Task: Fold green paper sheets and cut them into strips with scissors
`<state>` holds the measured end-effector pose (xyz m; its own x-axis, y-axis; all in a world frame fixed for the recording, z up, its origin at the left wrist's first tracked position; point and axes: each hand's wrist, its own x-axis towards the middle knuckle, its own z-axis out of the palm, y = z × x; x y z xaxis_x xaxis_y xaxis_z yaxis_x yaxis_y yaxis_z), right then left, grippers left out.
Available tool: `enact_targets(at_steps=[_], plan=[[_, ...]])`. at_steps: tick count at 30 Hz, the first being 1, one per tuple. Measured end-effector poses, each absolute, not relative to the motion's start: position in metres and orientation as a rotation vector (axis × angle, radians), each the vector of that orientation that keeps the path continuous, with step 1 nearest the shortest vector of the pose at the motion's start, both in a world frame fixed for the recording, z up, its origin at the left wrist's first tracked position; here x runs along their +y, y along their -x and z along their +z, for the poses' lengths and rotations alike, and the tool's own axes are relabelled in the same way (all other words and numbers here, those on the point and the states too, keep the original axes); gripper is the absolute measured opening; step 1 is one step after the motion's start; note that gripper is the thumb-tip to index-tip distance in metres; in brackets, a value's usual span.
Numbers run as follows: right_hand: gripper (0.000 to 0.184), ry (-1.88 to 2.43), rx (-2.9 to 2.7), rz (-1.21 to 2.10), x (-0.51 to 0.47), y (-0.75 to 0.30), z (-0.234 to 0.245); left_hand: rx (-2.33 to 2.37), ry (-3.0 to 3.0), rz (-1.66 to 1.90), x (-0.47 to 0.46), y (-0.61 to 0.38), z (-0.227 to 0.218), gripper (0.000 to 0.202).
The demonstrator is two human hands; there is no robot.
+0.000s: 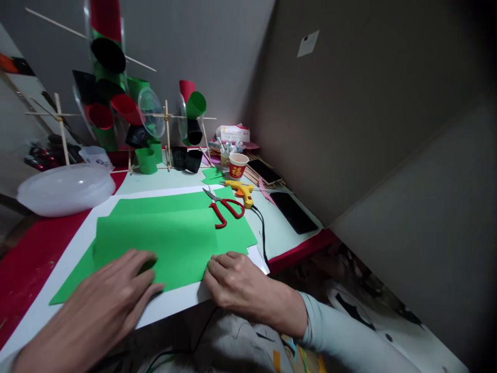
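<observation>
Flat left hand [104, 303] lower left, fingers together, on smooth green paper [171, 243], right hand [238, 284] fingers curled at its lower edge, grip unclear, red-handled scissors [225, 208] at centre

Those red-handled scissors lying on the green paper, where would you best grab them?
By the red handle loops, coming from above on the near right side. The scissors lie flat on the green paper with the blades pointing away to the back left, so the loops are the safe end, closest to the right hand.
</observation>
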<state>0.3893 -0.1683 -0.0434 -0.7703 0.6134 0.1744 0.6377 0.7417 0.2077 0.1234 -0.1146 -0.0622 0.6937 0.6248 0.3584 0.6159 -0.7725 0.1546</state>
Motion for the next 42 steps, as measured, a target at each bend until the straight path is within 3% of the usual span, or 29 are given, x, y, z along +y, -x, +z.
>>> enact_targets(at_steps=[7, 12, 15, 19, 22, 25, 31, 42], plan=[[0.015, 0.987, -2.897, -0.350, -0.164, -0.385, -0.032, 0.831, -3.063, 0.647, -0.072, -0.177, -0.085, 0.022], [0.013, 0.976, -2.861, -0.458, -0.173, -0.390, -0.038, 0.843, -3.048, 0.667, -0.066, -0.171, -0.102, 0.034], [0.017, 0.937, -2.732, -0.540, -0.177, -0.396, -0.049, 0.859, -3.130, 0.650, -0.068, -0.169, -0.103, 0.054], [0.021, 1.055, -2.650, -0.327, -0.162, -0.394, -0.052, 0.855, -3.291, 0.551, -0.069, -0.170, -0.102, 0.065], [0.013, 1.233, -2.489, -0.298, -0.131, -0.379, -0.055, 0.829, -3.349, 0.520, -0.068, -0.169, -0.105, 0.069], [0.041, 1.259, -2.380, -0.538, -0.100, -0.362, -0.070, 0.812, -3.361, 0.527, -0.068, -0.169, -0.106, 0.074], [0.058, 1.271, -2.527, -0.434, -0.087, -0.361, -0.096, 0.884, -3.214, 0.526, -0.069, -0.170, -0.098, 0.076], [0.057, 1.323, -2.433, -0.310, -0.093, -0.360, -0.095, 1.223, -3.207, 0.523, -0.055, -0.123, -0.100, 0.076]])
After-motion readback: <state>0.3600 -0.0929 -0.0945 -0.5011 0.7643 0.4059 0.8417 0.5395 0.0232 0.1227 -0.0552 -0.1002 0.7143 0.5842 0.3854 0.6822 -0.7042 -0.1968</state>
